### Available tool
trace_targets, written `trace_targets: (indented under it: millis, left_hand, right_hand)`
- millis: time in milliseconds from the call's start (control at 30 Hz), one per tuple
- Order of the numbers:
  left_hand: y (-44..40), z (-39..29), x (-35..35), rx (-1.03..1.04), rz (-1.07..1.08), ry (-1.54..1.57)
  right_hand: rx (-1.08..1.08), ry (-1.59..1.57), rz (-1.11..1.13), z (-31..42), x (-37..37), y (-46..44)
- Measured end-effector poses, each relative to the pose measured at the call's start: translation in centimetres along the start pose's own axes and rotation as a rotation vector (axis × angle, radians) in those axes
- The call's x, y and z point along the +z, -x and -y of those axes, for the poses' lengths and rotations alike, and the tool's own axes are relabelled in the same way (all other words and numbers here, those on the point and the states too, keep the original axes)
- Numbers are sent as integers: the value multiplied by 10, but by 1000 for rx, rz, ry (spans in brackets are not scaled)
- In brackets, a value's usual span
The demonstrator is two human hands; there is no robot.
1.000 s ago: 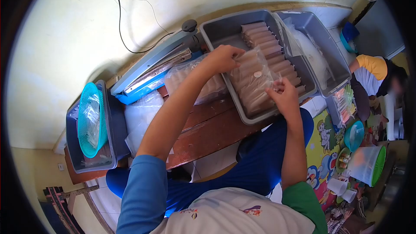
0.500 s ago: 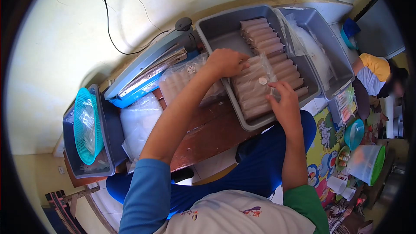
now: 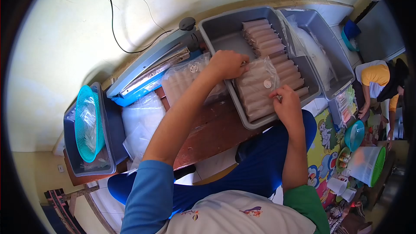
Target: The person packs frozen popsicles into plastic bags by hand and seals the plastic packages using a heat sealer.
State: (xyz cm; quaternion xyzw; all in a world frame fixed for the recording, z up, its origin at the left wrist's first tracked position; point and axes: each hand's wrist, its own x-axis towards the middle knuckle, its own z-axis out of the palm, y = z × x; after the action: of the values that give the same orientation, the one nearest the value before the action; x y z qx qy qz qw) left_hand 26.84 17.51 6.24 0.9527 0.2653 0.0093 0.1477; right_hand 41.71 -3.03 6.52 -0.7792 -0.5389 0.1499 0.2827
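A clear bag of brown tube packs (image 3: 255,93) with a round white label lies in the front part of a grey tub (image 3: 219,39). My left hand (image 3: 229,64) pinches the bag's upper left edge with its fingers curled. At the bag's right edge is my right hand (image 3: 286,103), thumb and index finger close together on the plastic near the label. Loose brown tubes (image 3: 264,39) lie in a row behind and to the right of the bag. Another labelled bag of tubes (image 3: 186,78) rests on the brown wooden bench (image 3: 208,130), partly behind my left forearm.
A blue-grey sealer (image 3: 151,67) stands by the wall. Plastic bags (image 3: 141,119) and a dark tub (image 3: 110,134) with a turquoise basket (image 3: 89,123) are at left. A second grey tub (image 3: 323,30) adjoins the first. A person (image 3: 375,76) is at far right.
The bag now lies flatter on the tubes' left side, its plastic gathered higher up. My right hand has shifted slightly down. The other person has leaned over with arms reaching down.
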Motion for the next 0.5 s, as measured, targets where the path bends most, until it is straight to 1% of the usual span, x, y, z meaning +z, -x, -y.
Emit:
trace_targets:
  millis: [167, 233, 300, 333, 400, 433, 500]
  left_hand:
    - [5, -6, 5, -14, -39, -72]
    - [6, -7, 8, -37, -138, -68]
    - [7, -7, 11, -25, -155, -107]
    - [7, -6, 13, -14, -169, -146]
    - [7, -8, 15, -20, -134, -169]
    - [8, -9, 15, -27, -97, -192]
    - [8, -8, 14, -24, -89, -183]
  right_hand:
    - [8, -5, -21, -1, 3, -2]
    - [21, 13, -18, -1, 5, -2]
    - [4, 43, -97, -2, 8, -1]
    - [3, 44, -96, 0, 9, -1]
    - [-163, 73, -275, 4, 12, 0]
    - [-164, 73, -274, 4, 12, 1]
    - [-91, 144, -127, 4, 12, 3]
